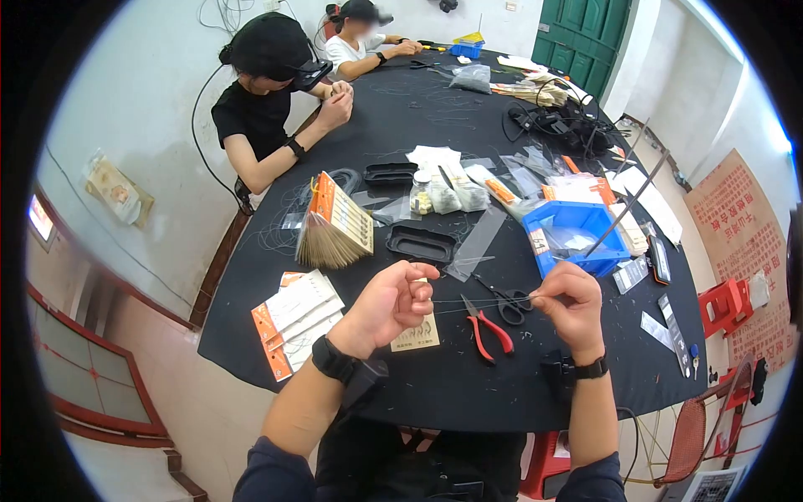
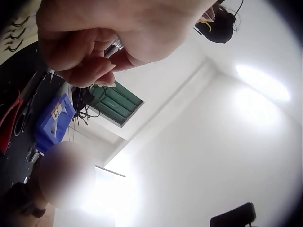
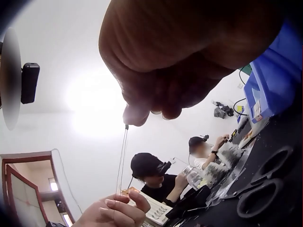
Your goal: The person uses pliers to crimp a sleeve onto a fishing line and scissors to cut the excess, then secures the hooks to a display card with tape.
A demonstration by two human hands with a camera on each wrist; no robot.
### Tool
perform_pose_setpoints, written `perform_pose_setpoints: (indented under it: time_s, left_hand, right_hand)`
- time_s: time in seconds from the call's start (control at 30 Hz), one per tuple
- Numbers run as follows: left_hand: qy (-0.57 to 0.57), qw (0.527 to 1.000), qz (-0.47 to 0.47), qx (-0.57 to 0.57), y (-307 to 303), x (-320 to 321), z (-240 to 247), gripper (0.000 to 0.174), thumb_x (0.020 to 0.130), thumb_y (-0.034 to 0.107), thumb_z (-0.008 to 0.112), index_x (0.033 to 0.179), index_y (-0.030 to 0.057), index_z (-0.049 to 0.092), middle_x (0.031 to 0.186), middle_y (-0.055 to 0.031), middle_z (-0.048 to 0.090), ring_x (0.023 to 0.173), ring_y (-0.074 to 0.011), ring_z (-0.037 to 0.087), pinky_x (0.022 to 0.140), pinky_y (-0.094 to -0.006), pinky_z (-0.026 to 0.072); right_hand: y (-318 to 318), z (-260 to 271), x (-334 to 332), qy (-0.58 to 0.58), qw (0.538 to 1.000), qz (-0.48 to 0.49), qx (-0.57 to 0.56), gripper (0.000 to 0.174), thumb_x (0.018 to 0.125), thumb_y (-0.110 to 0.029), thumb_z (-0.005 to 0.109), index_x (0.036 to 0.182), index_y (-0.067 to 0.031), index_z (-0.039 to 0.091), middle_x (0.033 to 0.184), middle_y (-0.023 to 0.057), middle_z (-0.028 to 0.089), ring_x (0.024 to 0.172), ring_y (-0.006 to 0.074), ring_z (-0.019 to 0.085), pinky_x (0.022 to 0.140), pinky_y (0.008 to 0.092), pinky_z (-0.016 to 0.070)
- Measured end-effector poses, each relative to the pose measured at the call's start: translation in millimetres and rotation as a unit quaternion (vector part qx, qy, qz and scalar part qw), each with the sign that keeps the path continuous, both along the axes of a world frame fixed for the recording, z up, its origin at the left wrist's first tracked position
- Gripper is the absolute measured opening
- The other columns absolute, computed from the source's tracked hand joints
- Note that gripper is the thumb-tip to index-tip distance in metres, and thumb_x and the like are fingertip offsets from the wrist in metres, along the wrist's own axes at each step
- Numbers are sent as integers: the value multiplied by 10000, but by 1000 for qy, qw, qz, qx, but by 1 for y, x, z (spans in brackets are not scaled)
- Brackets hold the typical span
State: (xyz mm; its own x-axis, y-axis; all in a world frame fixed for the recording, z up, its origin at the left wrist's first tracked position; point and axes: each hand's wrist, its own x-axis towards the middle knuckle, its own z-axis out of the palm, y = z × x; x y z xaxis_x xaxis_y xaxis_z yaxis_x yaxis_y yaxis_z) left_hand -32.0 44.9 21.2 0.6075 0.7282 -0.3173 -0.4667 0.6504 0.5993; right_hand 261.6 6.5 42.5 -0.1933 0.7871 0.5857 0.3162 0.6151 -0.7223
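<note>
You pinched the thin line (image 3: 123,151) in your right hand (image 1: 573,305), stretching it above the near red pliers (image 1: 478,336) to your left hand (image 1: 389,307), apparently curled round it, where a hard tug could have slipped it loose.

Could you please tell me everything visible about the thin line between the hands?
The thin line is pale and hair-fine, seemingly nylon or similar, and shows as two strands running close together. They look nearly straight between the right-hand grip, whose fingertips pinch the line with a small dark piece showing there, and the curled fingers of the left-hand grip, where detail is hidden. In the head view it crosses the tips of the red-handled pliers lying on the dark tabletop below.
</note>
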Motion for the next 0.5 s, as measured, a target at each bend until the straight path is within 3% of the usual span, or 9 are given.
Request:
perform_pose_setpoints:
  time_s: [0.13, 0.2, 0.23, 0.37, 0.5]
  left_hand:
    - [141, 964, 41, 223, -5, 5, 5, 217, 891, 136, 500, 1069, 68, 605, 877, -45, 615, 822, -124, 587, 686, -223, 444]
    - [232, 899, 60, 367, -7, 11, 1, 234, 893, 105, 518, 1091, 59, 634, 1016, -81, 650, 977, -145, 603, 817, -248, 460]
    - [329, 815, 85, 469, -8, 14, 1, 216, 887, 102, 576, 1066, 53, 686, 1145, -81, 624, 1073, -149, 562, 856, -264, 458]
    - [310, 780, 52, 541, -22, 26, 6, 179, 876, 205, 684, 998, 83, 733, 1148, -44, 617, 1054, -132, 551, 821, -263, 450]
    - [255, 828, -23, 499, -25, 30, -1, 182, 869, 217, 721, 983, 75, 730, 1086, -23, 626, 962, -105, 568, 735, -235, 441]
  right_hand:
    - [-3, 4, -9, -35, 999, 6, 21, 126, 670, 19, 791, 753, -20, 704, 705, 46, 620, 640, 151, 587, 569, 261, 440]
    - [-5, 5, -16, -53, 998, 14, 24, 142, 659, 24, 795, 759, -21, 705, 701, 49, 611, 637, 155, 585, 558, 265, 441]
    - [-6, 5, -20, -62, 998, 17, 25, 150, 653, 27, 797, 762, -21, 706, 699, 51, 606, 636, 157, 585, 553, 266, 441]
    - [-10, 5, -32, -91, 994, 36, 38, 165, 652, -3, 811, 773, -24, 701, 703, 59, 592, 626, 176, 575, 548, 284, 451]
    - [-11, 4, -36, -103, 993, 41, 38, 165, 655, -2, 809, 777, -21, 699, 699, 58, 583, 625, 183, 576, 547, 290, 455]
